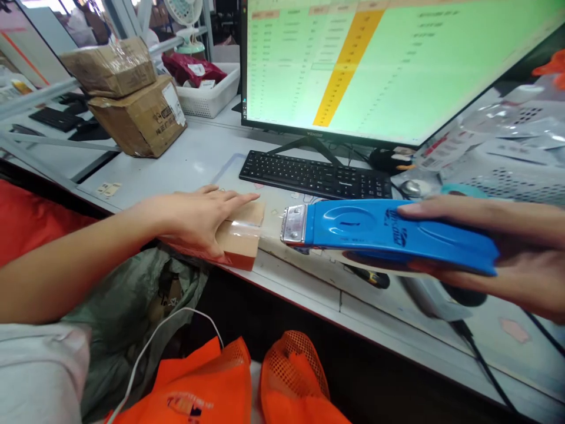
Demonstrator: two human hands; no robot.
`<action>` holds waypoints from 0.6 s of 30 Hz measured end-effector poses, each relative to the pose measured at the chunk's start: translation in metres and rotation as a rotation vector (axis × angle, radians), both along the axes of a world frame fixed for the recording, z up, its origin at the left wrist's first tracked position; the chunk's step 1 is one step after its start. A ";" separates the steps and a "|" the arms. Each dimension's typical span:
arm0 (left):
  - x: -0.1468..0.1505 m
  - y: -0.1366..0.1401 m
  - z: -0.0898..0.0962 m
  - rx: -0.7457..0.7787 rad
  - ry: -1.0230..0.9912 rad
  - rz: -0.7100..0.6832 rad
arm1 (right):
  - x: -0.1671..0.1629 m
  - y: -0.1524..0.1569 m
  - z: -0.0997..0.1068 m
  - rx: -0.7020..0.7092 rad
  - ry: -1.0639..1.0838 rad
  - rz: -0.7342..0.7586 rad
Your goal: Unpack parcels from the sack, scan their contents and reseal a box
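Note:
A small cardboard box point(241, 244), tan on top with a red side, lies at the desk's front edge. My left hand point(196, 215) grips it from above, thumb along the near side and fingers spread across the top. Clear packing tape point(245, 228) runs over the box's right end toward the metal head of a blue tape dispenser point(348, 224). My right hand point(516, 247) is closed around the dispenser's rear end, thumb on its upper face. The dispenser is held in the air just right of the box. Part of the box is hidden under my left hand.
A black keyboard point(309, 174) and a monitor point(353, 65) stand behind. Two stacked cartons point(136, 118) and a white basket point(212, 97) are at back left. Beneath the dispenser lie a grey device point(435, 297) and a dark-handled tool point(375, 278). A cable point(485, 365) hangs at right.

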State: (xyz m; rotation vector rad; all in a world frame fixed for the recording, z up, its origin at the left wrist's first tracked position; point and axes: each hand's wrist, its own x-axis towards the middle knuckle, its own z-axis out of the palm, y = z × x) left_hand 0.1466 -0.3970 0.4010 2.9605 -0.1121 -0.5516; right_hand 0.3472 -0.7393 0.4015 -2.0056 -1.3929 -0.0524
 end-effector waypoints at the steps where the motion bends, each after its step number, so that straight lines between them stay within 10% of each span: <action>1: 0.001 -0.001 -0.001 0.004 0.008 0.007 | 0.001 -0.002 -0.002 0.012 0.028 0.058; 18: 0.006 -0.004 0.005 0.014 0.042 0.030 | 0.004 -0.019 -0.035 0.037 0.061 0.153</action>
